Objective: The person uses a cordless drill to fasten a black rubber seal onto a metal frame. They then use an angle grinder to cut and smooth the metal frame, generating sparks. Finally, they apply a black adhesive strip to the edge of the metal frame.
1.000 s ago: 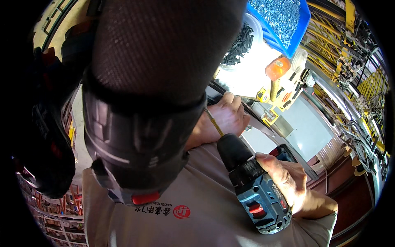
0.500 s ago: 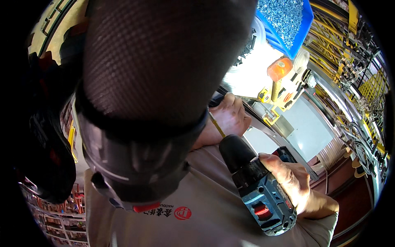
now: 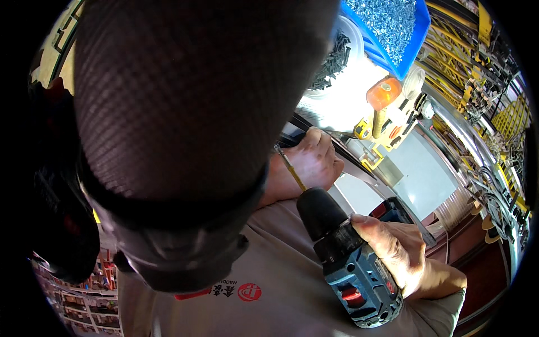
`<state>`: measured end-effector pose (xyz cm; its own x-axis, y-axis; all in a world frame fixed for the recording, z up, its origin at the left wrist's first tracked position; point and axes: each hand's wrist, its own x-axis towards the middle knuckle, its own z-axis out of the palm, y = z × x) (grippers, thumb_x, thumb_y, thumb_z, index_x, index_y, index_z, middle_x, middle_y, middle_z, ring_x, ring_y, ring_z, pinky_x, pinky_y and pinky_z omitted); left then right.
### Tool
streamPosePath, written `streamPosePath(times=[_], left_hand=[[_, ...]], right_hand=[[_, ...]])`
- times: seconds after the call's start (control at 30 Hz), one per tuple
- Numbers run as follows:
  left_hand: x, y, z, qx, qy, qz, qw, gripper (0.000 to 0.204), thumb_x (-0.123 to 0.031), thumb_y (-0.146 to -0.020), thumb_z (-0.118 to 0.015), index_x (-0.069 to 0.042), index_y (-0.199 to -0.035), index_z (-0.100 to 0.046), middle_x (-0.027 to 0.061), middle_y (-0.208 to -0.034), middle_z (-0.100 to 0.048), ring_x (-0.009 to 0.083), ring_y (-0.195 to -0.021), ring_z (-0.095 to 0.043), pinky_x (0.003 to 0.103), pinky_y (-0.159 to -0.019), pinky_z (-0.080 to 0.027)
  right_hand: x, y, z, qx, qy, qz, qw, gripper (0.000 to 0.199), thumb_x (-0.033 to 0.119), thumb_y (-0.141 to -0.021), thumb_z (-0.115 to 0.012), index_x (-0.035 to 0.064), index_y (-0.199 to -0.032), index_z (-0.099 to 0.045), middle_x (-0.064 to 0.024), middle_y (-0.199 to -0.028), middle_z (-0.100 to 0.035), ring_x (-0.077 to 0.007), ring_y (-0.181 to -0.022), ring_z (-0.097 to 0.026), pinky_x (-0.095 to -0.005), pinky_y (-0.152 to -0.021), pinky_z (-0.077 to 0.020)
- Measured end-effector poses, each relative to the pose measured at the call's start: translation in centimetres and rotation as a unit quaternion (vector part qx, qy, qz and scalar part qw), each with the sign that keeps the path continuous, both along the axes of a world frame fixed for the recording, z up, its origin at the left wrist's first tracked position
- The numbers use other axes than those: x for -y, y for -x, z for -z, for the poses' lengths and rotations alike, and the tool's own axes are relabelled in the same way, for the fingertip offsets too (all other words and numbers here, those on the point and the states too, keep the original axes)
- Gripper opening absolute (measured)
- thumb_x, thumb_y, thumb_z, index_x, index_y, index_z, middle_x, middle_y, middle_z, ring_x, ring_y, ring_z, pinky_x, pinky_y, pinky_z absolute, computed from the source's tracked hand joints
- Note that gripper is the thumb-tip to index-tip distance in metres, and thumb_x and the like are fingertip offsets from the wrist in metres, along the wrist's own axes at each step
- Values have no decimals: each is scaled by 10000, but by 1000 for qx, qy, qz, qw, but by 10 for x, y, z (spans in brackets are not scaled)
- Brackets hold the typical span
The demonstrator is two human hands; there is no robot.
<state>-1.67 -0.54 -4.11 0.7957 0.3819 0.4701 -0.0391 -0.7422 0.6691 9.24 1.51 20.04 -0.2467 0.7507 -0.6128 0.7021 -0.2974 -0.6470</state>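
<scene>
My right hand [image 3: 396, 253] grips the handle of a blue and black cordless drill [image 3: 351, 264] at the lower right. Its gold-coloured bit [image 3: 292, 168] points up and left, with the tip close to my left hand [image 3: 314, 160]. My left hand is closed over the edge of a dark metal frame [image 3: 348, 163] on the white work surface [image 3: 415, 174]. A large dark mesh-covered object [image 3: 174, 112] close to the camera hides my left forearm and most of the left side.
A blue bin of silver screws [image 3: 393, 28] stands at the top right. Next to it is a white round tub of black screws [image 3: 337, 56]. An orange-headed mallet [image 3: 382, 95] and yellow tools [image 3: 376, 140] lie beyond my left hand. Racks of yellow and metal parts [image 3: 488, 101] line the right.
Both hands and the drill stay almost where they were. The dark mesh object now covers a little more of the top of the view.
</scene>
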Motion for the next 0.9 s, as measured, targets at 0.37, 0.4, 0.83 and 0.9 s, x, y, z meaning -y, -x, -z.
streamPosePath(times=[0.37, 0.4, 0.83, 0.9], left_hand=[[-8, 4, -3, -6, -3, 5, 1000, 147, -215, -789, -648, -76, -759, -610, 95, -736, -644, 228, -747, -613, 402, -758, -434], [-9, 4, -4, -11, 7, 18, 1000, 145, -213, -788, -650, -75, -763, -613, 92, -735, -643, 227, -746, -614, 399, -755, -434], [-4, 4, -9, -64, 76, 89, 991, 235, -236, -867, -623, -11, -900, -682, 142, -897, -693, 316, -958, -613, 456, -866, -453], [-4, 3, -10, -35, 80, 43, 995, 188, -249, -808, -649, -61, -818, -658, 93, -798, -659, 267, -869, -614, 406, -807, -438]], right_hand=[[-6, -1, 1, 14, 8, -45, 999, 749, 130, -780, -792, -64, -1464, -556, -62, -730, -632, -194, -552, -638, -341, -506, -484], [-7, -1, 3, 19, 6, -49, 999, 746, 124, -781, -787, -63, -1465, -556, -59, -730, -630, -192, -554, -639, -340, -508, -485], [-17, 7, 2, 2, 33, -37, 999, 828, 161, -791, -851, -46, -1506, -489, -104, -809, -692, -244, -622, -704, -359, -542, -553], [-11, 5, 2, -9, 22, -20, 999, 847, 187, -797, -865, -38, -1513, -473, -107, -818, -693, -272, -644, -707, -369, -575, -569]])
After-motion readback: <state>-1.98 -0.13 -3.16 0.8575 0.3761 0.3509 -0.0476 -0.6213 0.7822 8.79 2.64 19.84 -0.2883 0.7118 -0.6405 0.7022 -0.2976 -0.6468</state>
